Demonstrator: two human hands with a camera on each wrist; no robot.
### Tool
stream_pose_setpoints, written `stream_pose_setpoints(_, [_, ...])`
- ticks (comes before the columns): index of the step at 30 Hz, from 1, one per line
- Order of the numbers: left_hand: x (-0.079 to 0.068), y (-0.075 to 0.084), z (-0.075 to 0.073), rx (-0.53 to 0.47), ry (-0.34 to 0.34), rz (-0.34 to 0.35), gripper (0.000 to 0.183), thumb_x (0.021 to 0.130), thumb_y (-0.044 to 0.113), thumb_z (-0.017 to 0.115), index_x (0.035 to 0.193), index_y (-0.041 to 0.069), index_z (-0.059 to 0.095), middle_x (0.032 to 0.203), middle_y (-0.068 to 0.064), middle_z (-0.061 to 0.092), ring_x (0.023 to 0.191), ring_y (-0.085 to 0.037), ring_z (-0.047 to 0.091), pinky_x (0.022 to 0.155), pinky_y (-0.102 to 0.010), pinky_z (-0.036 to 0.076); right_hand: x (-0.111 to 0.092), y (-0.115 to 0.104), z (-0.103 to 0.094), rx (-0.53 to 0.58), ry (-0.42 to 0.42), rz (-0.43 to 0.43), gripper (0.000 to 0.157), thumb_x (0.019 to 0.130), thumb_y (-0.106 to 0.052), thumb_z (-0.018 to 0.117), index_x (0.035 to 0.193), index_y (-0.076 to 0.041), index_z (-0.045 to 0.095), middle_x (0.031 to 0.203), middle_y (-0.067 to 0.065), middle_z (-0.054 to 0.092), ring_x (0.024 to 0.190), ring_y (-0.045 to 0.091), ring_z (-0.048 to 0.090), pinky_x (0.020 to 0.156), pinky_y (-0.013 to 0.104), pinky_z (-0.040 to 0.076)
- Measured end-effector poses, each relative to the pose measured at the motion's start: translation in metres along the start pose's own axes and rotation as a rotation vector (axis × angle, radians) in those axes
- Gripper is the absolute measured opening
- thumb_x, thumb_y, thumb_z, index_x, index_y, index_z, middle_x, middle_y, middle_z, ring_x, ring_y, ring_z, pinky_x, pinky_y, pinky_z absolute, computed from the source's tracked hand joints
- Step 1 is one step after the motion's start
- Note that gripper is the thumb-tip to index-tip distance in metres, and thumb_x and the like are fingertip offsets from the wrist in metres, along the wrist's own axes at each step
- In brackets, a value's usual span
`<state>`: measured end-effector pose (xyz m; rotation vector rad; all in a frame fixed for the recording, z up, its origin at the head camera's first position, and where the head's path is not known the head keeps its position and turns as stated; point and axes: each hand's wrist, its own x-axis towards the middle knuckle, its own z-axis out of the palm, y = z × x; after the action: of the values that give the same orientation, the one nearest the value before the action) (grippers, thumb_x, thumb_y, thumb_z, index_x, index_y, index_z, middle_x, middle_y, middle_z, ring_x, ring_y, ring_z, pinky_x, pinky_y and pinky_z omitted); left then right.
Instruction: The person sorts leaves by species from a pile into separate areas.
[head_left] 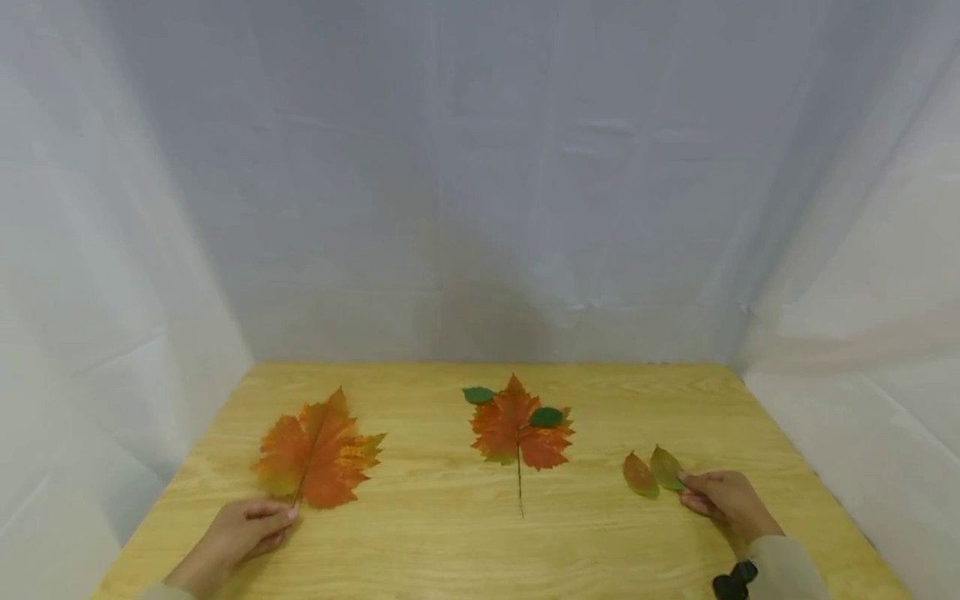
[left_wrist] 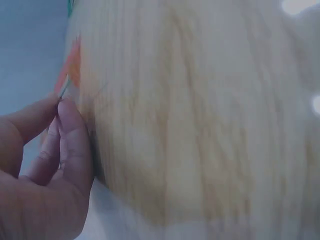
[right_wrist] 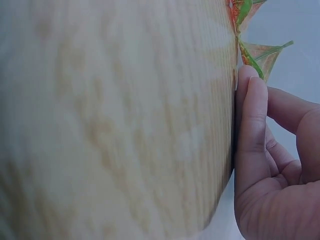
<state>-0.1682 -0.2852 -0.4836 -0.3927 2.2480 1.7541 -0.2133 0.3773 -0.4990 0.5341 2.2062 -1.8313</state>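
At the left of the table, my left hand [head_left: 243, 531] pinches the thin stem of a large orange-red maple leaf [head_left: 322, 454] between thumb and forefinger. The leaf spreads away from the hand, and in the left wrist view only its edge [left_wrist: 74, 65] shows beyond the fingertips. On the right side, my right hand [head_left: 726, 500] pinches the edge of a small green-brown oval leaf [head_left: 665, 468]. Beside that one, overlapping it slightly in the head view, is a reddish oval leaf [head_left: 640, 475] with a green edge. The right wrist view shows the pinched leaf [right_wrist: 260, 57] just past the fingertips.
In the middle of the wooden table [head_left: 450, 546] lies another red-orange maple leaf [head_left: 513, 421], its dark stem toward me. Two small green leaves are by it, one [head_left: 546, 417] on top and one [head_left: 477, 395] at its upper left. Pale sheets [head_left: 480, 183] hang around the table.
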Motion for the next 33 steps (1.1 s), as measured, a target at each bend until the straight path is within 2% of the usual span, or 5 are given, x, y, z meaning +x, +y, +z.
stream_pose_setpoints(3, [-0.003, -0.003, -0.004, 0.044, 0.031, -0.025, 0.026, 0.089, 0.009, 0.068, 0.104, -0.012, 0.067, 0.082, -0.002, 0.070, 0.073, -0.011, 0.066, 0.066, -0.024, 0.057, -0.001, 0.001, 0.000, -0.005, -0.013, -0.004, 0.027, 0.094, -0.007, 0.060, 0.103, 0.019, 0.060, 0.071, 0.004, 0.068, 0.064, 0.009, 0.068, 0.064, 0.019, 0.056])
stream_pose_setpoints(8, [-0.004, -0.002, -0.007, 0.175, 0.096, -0.061, 0.025, 0.088, 0.019, 0.071, 0.096, -0.004, 0.073, 0.073, -0.003, 0.069, 0.064, -0.011, 0.064, 0.060, -0.025, 0.056, -0.002, 0.001, 0.000, -0.004, -0.022, -0.016, 0.027, 0.095, -0.007, 0.059, 0.103, 0.019, 0.060, 0.072, 0.005, 0.068, 0.065, 0.009, 0.068, 0.064, 0.019, 0.056])
stream_pose_setpoints(15, [-0.002, -0.002, -0.011, 0.283, 0.104, -0.061, 0.029, 0.085, 0.030, 0.073, 0.085, 0.001, 0.075, 0.066, -0.002, 0.067, 0.057, -0.009, 0.062, 0.057, -0.025, 0.055, -0.005, -0.003, 0.001, -0.018, -0.031, -0.019, 0.030, 0.095, -0.009, 0.059, 0.105, 0.020, 0.059, 0.072, 0.005, 0.068, 0.065, 0.010, 0.068, 0.064, 0.019, 0.056])
stream_pose_setpoints(26, [0.000, -0.006, -0.018, 0.338, 0.093, -0.064, 0.033, 0.082, 0.037, 0.075, 0.080, 0.004, 0.075, 0.061, 0.001, 0.065, 0.054, -0.009, 0.060, 0.056, -0.024, 0.052, -0.004, -0.003, 0.005, -0.022, -0.009, -0.025, 0.030, 0.094, -0.009, 0.061, 0.103, 0.019, 0.060, 0.072, 0.005, 0.068, 0.065, 0.009, 0.068, 0.064, 0.019, 0.056])
stream_pose_setpoints(33, [-0.001, -0.003, -0.015, 0.339, 0.088, -0.059, 0.032, 0.082, 0.037, 0.075, 0.079, 0.004, 0.074, 0.061, 0.001, 0.065, 0.054, -0.007, 0.059, 0.054, -0.022, 0.051, -0.009, -0.001, 0.003, -0.012, -0.011, -0.061, 0.036, 0.094, -0.010, 0.062, 0.107, 0.023, 0.056, 0.074, 0.005, 0.068, 0.067, 0.010, 0.068, 0.067, 0.020, 0.057])
